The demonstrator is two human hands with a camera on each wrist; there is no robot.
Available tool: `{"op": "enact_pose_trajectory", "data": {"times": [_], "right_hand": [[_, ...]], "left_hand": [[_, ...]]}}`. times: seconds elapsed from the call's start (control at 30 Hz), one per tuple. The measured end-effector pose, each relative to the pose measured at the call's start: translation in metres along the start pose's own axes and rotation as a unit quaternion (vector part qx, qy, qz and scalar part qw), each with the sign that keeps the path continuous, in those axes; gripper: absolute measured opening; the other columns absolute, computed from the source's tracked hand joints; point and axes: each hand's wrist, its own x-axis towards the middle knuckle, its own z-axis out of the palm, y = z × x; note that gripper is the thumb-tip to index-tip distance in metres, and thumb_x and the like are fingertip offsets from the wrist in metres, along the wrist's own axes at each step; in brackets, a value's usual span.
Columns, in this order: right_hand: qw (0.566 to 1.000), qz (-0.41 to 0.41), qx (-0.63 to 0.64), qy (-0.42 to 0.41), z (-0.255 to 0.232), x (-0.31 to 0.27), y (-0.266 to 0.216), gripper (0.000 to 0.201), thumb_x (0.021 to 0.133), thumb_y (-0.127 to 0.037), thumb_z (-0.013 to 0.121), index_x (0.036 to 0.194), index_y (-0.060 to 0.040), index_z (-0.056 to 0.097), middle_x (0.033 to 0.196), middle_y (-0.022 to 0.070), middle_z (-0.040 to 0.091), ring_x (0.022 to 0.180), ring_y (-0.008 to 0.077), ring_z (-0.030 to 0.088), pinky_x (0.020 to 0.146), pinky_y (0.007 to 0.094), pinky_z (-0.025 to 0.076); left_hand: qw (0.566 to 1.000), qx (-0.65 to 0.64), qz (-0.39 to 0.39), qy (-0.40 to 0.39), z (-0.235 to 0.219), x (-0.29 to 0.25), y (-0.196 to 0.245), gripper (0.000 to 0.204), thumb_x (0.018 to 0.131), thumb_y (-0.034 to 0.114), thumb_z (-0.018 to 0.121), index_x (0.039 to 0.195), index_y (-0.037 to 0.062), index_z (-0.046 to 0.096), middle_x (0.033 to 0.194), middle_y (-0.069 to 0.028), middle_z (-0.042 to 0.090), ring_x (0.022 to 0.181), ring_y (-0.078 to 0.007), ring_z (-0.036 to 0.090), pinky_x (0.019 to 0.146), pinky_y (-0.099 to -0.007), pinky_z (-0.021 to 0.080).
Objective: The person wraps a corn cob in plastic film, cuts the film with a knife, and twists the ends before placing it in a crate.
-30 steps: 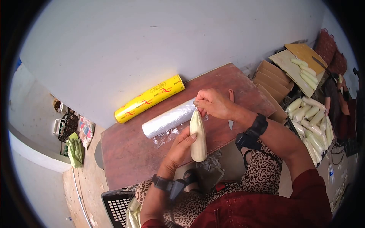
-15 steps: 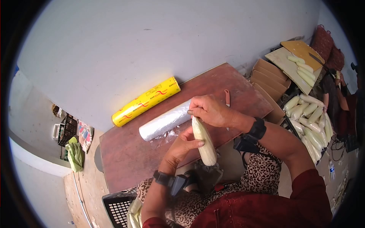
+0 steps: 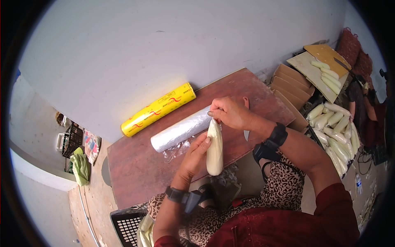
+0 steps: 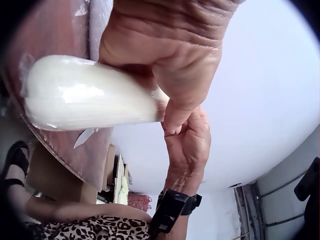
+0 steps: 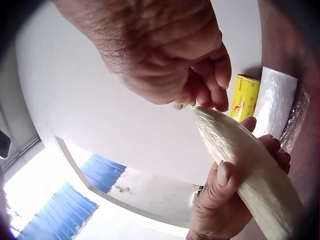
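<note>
A pale, tapering vegetable (image 3: 214, 152) wrapped in clear, shiny film (image 4: 80, 93) is held over the near edge of the reddish-brown table (image 3: 133, 175), its long axis running from its blunt near end to a narrow tip pointing away. The left hand (image 3: 194, 156) curls round its middle, likely steadying it, while the right hand (image 3: 230, 113) pinches the tip, apparently controlling the film; a silvery cylindrical film roll (image 3: 179, 129) lies just beyond.

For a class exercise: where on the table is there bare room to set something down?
Free: the left end of the table, bordered by the film roll and near edge; and the strip between knife and right edge. Crowded: middle and back, with yellow roll, loose film, left hand and right hand on the vegetable.
</note>
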Motion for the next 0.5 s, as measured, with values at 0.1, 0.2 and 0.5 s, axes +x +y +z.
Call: {"op": "enact_pose_trajectory", "data": {"times": [0.1,0.2,0.5], "right_hand": [[0.999,-0.009,-0.034,0.011,0.002,0.001,0.002,0.017,0.087,-0.021,0.062,0.083,-0.0043,0.065,0.070,0.0061,0.067,0.063,0.0158,0.064,0.059,0.0314,0.048],[0.999,-0.022,-0.029,0.008,0.005,0.002,0.007,0.017,0.087,-0.021,0.062,0.084,-0.0035,0.065,0.071,0.0073,0.067,0.065,0.0172,0.064,0.060,0.0317,0.048],[0.999,-0.048,0.000,-0.012,0.015,-0.002,-0.002,0.020,0.087,-0.017,0.062,0.083,0.0021,0.061,0.073,0.0120,0.065,0.067,0.0195,0.063,0.061,0.0328,0.049]], "left_hand": [[0.999,-0.014,0.009,-0.044,-0.016,0.004,-0.005,0.041,0.093,0.024,0.057,0.129,0.0034,0.049,0.118,-0.0046,0.059,0.109,-0.0144,0.055,0.097,-0.0334,0.041],[0.998,0.010,-0.011,-0.063,-0.023,0.004,-0.007,0.046,0.092,0.023,0.060,0.131,0.0044,0.047,0.120,-0.0039,0.058,0.111,-0.0153,0.053,0.098,-0.0337,0.039],[0.997,0.026,-0.017,-0.075,-0.009,0.008,-0.011,0.058,0.082,0.019,0.072,0.133,0.0064,0.047,0.123,-0.0027,0.056,0.113,-0.0156,0.051,0.100,-0.0344,0.037]]}}
